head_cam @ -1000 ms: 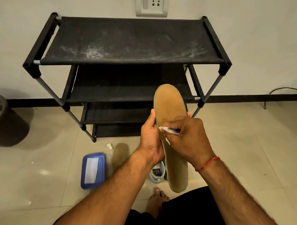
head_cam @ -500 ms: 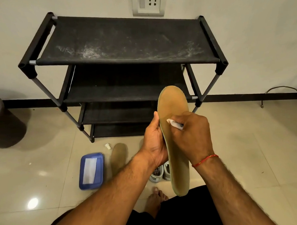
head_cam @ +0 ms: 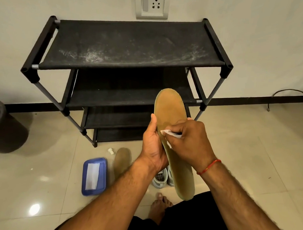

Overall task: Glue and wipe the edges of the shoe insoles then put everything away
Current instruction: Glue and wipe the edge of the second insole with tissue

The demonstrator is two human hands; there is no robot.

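Tan insole [head_cam: 171,114] upright at centre, gripped along its left edge by left hand [head_cam: 153,147], right hand [head_cam: 190,141] pinching white wipe [head_cam: 167,133] against that edge, second insole [head_cam: 122,159] on floor near left beside blue box [head_cam: 103,176]

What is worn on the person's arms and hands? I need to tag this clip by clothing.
Both forearms are bare and hairy, with no sleeves in view and no gloves on the left hand or the right hand. A thin red thread bracelet circles the right wrist. No rings or watch are visible.
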